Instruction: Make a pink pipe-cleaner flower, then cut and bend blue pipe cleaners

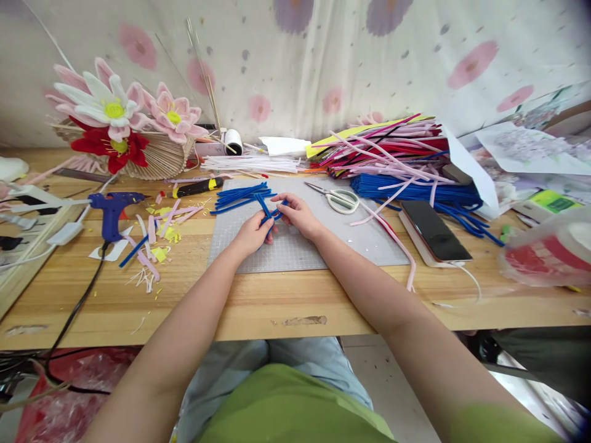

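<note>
Blue pipe cleaners (264, 207) are pinched between my two hands, above the grey cutting mat (295, 261). My left hand (253, 232) is closed round their lower part, with ends sticking up past the thumb. From the other side, the fingertips of my right hand (295, 215) grip a bent blue piece. How the pieces join is hidden by my fingers. Just behind my hands lies a small pile of cut blue pipe cleaners (240, 194) on the mat. White-handled scissors (341, 200) rest to the right of my right hand, blades pointing left.
A blue glue gun (112, 215) stands at left beside pink and yellow scraps (161, 237). A box cutter (198, 187) lies behind them. Fuzzy flowers (113, 114) stand back left. At right are bundled pipe cleaners (415, 191), a phone (436, 231) and a plastic tub (549, 249).
</note>
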Demonstrator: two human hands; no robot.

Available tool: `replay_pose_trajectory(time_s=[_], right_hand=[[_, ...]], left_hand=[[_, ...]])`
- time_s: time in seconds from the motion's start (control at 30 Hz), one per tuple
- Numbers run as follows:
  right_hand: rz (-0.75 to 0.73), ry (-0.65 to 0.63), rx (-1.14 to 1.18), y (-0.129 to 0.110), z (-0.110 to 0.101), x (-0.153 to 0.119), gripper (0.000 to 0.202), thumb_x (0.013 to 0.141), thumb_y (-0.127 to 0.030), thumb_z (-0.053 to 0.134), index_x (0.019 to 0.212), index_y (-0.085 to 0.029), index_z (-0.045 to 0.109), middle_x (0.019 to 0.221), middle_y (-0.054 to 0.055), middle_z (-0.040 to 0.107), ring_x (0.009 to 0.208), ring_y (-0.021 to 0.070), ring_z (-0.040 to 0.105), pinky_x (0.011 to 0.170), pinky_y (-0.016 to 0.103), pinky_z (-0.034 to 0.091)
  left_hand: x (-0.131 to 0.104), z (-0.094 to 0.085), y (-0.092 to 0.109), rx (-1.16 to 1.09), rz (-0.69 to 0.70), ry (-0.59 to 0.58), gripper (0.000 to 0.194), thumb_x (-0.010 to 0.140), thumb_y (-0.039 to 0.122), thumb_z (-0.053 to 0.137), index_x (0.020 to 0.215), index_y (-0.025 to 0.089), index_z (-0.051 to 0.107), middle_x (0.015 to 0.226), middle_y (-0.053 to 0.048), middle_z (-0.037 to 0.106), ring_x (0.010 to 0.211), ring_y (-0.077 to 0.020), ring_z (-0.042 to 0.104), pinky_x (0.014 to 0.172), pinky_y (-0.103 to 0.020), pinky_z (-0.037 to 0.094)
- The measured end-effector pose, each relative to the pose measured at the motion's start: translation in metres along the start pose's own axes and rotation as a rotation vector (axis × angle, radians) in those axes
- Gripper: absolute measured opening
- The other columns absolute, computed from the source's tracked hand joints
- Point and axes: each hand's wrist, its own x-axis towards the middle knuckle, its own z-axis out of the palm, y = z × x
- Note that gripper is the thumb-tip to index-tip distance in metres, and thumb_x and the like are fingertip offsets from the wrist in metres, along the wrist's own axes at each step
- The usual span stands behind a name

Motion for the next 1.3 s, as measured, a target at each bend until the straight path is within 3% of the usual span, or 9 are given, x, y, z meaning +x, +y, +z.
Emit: replay_pose_trajectory(time_s=[0.1, 0.23, 0.33, 0.5, 0.8, 0.9, 1.03, 1.1, 1.3], right_hand=[[0.036, -0.039, -0.007, -0.005, -0.001, 0.0, 0.021, 0.072, -0.03, 0.059, 0.09, -0.019, 0.063, 0.062, -0.005, 0.055, 0.046, 0.0041, 0.043, 0.04, 0.015, 0.032], [-0.019, 0.01, -0.071, -0.005, 0.003, 0.004, 0.016, 0.067, -0.032, 0.065, 0.067, -0.015, 0.065, 0.076, 0.0, 0.058, 0.061, 0.0062, 0.051, 0.05, 0.016, 0.04], [-0.012, 0.135, -0.054, -0.001, 0.004, 0.008, 0.017, 0.066, -0.029, 0.065, 0.058, -0.015, 0.061, 0.066, -0.002, 0.056, 0.059, 0.0062, 0.048, 0.052, 0.017, 0.039], [0.065, 0.428, -0.014, 0.004, -0.003, 0.013, 0.021, 0.071, -0.028, 0.058, 0.054, -0.017, 0.051, 0.051, -0.005, 0.047, 0.05, 0.006, 0.043, 0.048, 0.018, 0.035], [0.071, 0.553, 0.002, 0.006, -0.003, 0.015, 0.018, 0.071, -0.026, 0.055, 0.058, -0.018, 0.046, 0.051, -0.006, 0.045, 0.046, 0.0051, 0.041, 0.046, 0.017, 0.034], [0.057, 0.527, 0.023, 0.004, -0.005, 0.014, 0.02, 0.072, -0.026, 0.054, 0.057, -0.018, 0.044, 0.051, -0.006, 0.045, 0.047, 0.0051, 0.041, 0.046, 0.017, 0.034], [-0.021, 0.339, -0.022, 0.001, -0.002, 0.012, 0.02, 0.072, -0.029, 0.057, 0.057, -0.018, 0.047, 0.052, -0.006, 0.045, 0.048, 0.0053, 0.041, 0.047, 0.018, 0.034], [-0.052, 0.222, -0.057, 0.0, 0.004, 0.01, 0.02, 0.071, -0.03, 0.06, 0.058, -0.018, 0.05, 0.053, -0.006, 0.046, 0.048, 0.0056, 0.041, 0.049, 0.019, 0.034], [-0.063, 0.038, -0.034, -0.001, 0.018, 0.007, 0.014, 0.068, -0.031, 0.065, 0.072, -0.019, 0.058, 0.058, -0.007, 0.05, 0.053, 0.0061, 0.045, 0.053, 0.019, 0.038]], left_hand=[[0.001, -0.004, -0.005, 0.129, 0.047, -0.065, 0.016, 0.083, 0.029, 0.046, 0.083, 0.016, 0.056, 0.059, 0.003, 0.05, 0.04, -0.0056, 0.041, 0.036, -0.018, 0.035], [0.001, -0.005, -0.006, 0.238, 0.043, -0.082, 0.025, 0.085, 0.034, 0.041, 0.073, 0.016, 0.055, 0.056, 0.002, 0.051, 0.035, -0.0054, 0.038, 0.035, -0.019, 0.031], [0.0, -0.003, -0.002, 0.205, 0.015, -0.049, 0.027, 0.085, 0.035, 0.041, 0.076, 0.016, 0.058, 0.057, 0.0, 0.056, 0.038, -0.0059, 0.042, 0.037, -0.018, 0.034], [-0.002, 0.0, 0.003, 0.116, -0.023, 0.008, 0.027, 0.085, 0.029, 0.043, 0.104, 0.017, 0.058, 0.071, -0.003, 0.064, 0.043, -0.0068, 0.048, 0.036, -0.016, 0.037], [-0.006, -0.001, 0.008, 0.197, -0.001, -0.049, 0.021, 0.081, 0.031, 0.049, 0.082, 0.017, 0.065, 0.065, -0.003, 0.065, 0.044, -0.0077, 0.05, 0.037, -0.016, 0.037], [-0.007, -0.002, 0.009, 0.181, 0.081, -0.046, 0.022, 0.078, 0.031, 0.052, 0.089, 0.018, 0.067, 0.074, -0.004, 0.067, 0.058, -0.0111, 0.057, 0.048, -0.019, 0.042], [-0.002, -0.001, 0.007, 0.012, 0.168, 0.152, 0.028, 0.076, 0.034, 0.055, 0.095, 0.017, 0.066, 0.09, -0.006, 0.067, 0.08, -0.0147, 0.06, 0.068, -0.024, 0.047], [0.002, 0.001, 0.005, -0.007, 0.135, 0.221, 0.024, 0.071, 0.035, 0.06, 0.083, 0.015, 0.066, 0.082, -0.005, 0.066, 0.072, -0.0136, 0.059, 0.064, -0.024, 0.046], [0.004, 0.002, 0.007, -0.119, -0.008, 0.222, 0.017, 0.067, 0.029, 0.065, 0.067, 0.015, 0.055, 0.06, 0.001, 0.056, 0.052, -0.0087, 0.051, 0.049, -0.021, 0.043]])
